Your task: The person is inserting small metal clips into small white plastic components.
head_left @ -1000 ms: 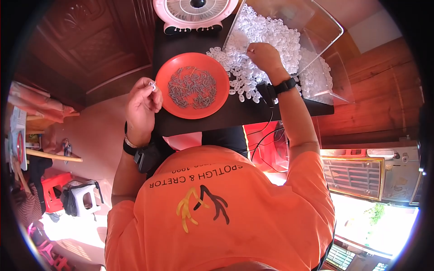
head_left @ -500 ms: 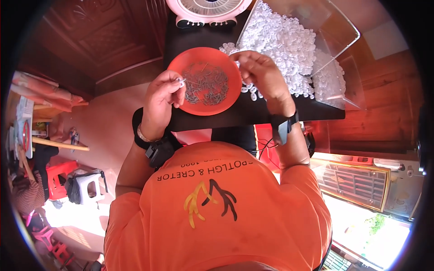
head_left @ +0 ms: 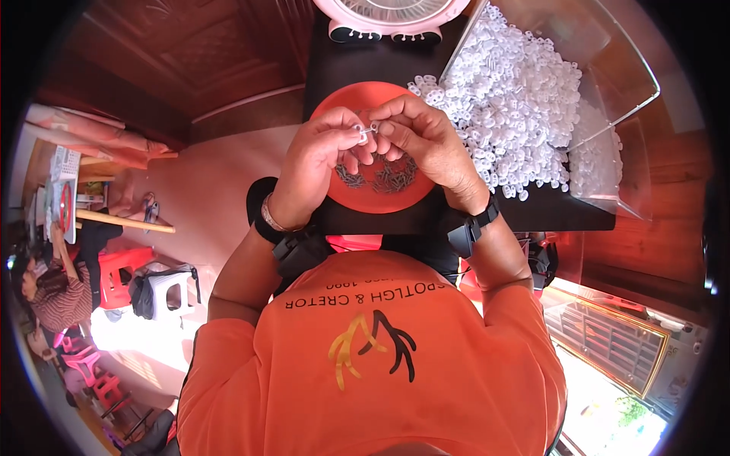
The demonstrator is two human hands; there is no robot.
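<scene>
Above the orange-red plate [head_left: 365, 207], my two hands meet fingertip to fingertip. My left hand [head_left: 315, 156] pinches a thin metal nail with a small white plastic piece [head_left: 363, 137] on it. Between the thumb and forefinger of my right hand [head_left: 427, 140] is another small white plastic piece [head_left: 375, 126], touching or very close to the nail's end. Many short grey nails [head_left: 392, 178] lie in the plate, partly hidden under my fingers. To the right is a big heap of white oval plastic pieces [head_left: 517, 95] with holes.
A clear plastic box [head_left: 635, 106] lies around the heap, with a bag of white pieces [head_left: 595, 163] at its right. The pink fan [head_left: 391, 19] stands at the table's far edge. At far left, a person [head_left: 65, 296] sits near red and white stools [head_left: 169, 295].
My hands have come together over the plate. The right one moved left from the heap's edge, bringing a white piece to the nail in my left hand. The whole view has shifted somewhat.
</scene>
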